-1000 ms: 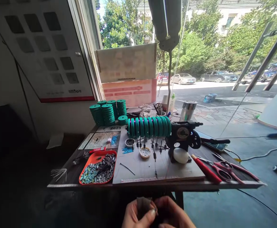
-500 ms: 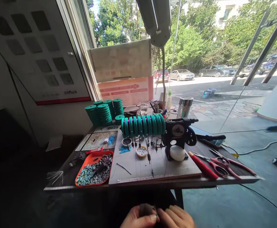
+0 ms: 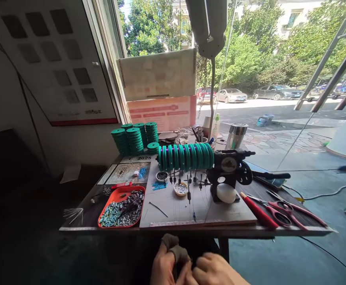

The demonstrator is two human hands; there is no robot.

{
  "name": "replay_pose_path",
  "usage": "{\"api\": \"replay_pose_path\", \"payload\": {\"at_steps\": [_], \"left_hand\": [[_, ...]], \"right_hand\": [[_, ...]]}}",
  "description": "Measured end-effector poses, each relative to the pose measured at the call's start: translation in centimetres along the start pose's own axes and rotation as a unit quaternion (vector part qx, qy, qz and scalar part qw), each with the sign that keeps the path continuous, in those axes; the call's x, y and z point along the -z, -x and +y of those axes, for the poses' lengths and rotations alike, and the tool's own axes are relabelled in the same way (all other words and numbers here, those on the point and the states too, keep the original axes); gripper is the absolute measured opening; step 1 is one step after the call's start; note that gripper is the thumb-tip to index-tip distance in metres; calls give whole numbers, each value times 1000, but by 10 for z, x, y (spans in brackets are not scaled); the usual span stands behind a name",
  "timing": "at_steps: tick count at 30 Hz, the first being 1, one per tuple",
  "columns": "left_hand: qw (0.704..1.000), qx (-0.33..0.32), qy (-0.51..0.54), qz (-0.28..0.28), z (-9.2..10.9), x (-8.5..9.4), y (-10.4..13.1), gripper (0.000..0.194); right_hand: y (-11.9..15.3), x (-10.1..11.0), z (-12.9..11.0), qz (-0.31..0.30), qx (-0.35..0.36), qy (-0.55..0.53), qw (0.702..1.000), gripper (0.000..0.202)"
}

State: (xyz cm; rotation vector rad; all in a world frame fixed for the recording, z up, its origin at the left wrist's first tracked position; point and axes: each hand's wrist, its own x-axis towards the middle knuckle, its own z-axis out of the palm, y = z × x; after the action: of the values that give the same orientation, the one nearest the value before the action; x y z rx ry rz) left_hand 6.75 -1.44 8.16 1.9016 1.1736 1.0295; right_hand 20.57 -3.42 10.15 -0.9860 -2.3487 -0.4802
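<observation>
Below the front edge of the dark worktop, the left hand pinches a small dark grey fabric piece, its fingers closed on it. The piece stands upright, long axis vertical, top toward the worktop. The right hand touches the left, fingers curled together; whether it grips anything I cannot tell. Beyond lie an orange tray of small metal parts and red-handled scissors.
</observation>
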Motion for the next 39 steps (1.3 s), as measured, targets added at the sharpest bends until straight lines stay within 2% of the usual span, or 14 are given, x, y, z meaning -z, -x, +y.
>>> {"api": "replay_pose_path", "payload": {"at_steps": [2,3,6,9,14,17,21,24,26,32,34,36,37,39], "left_hand": [[997,39,63,-4,-7,1,-2,22],[994,60,94,-4,-9,1,-3,26],[983,93,156,-1,-10,4,-6,31],[982,91,164,-6,-4,8,-8,27],[980,94,171,30,5,10,-9,25],[988,49,136,54,5,4,-9,23],[983,-66,12,174,-2,-12,-3,21],[973,-57,1,225,-10,-20,0,21],[974,-60,9,218,-13,-19,0,23],[964,-225,-39,136,-5,-2,-7,29],[981,-161,48,93,-3,3,-8,23],[975,4,219,28,-1,6,-8,14],[944,101,313,-9,0,8,-7,13],[849,258,455,-73,2,11,-6,10]], "right_hand": [[-26,14,14,-60,41,-33,997,30],[-37,20,20,-120,57,-71,989,19],[-55,22,36,-198,13,-196,960,11],[-51,11,40,-207,-86,-238,945,15],[-42,4,33,-198,-191,-250,928,17],[-44,8,31,-183,-241,-268,915,27],[-48,13,33,-163,-289,-294,896,26],[-52,15,36,-165,-304,-311,885,18],[-56,15,38,-171,-310,-311,882,17],[-63,15,39,-179,-305,-289,890,17],[-55,22,38,-172,-299,-272,898,17],[-38,31,35,-116,-234,-229,938,19],[-28,35,32,-68,-177,-193,963,22],[-5,36,26,28,-47,-108,993,28]]}}
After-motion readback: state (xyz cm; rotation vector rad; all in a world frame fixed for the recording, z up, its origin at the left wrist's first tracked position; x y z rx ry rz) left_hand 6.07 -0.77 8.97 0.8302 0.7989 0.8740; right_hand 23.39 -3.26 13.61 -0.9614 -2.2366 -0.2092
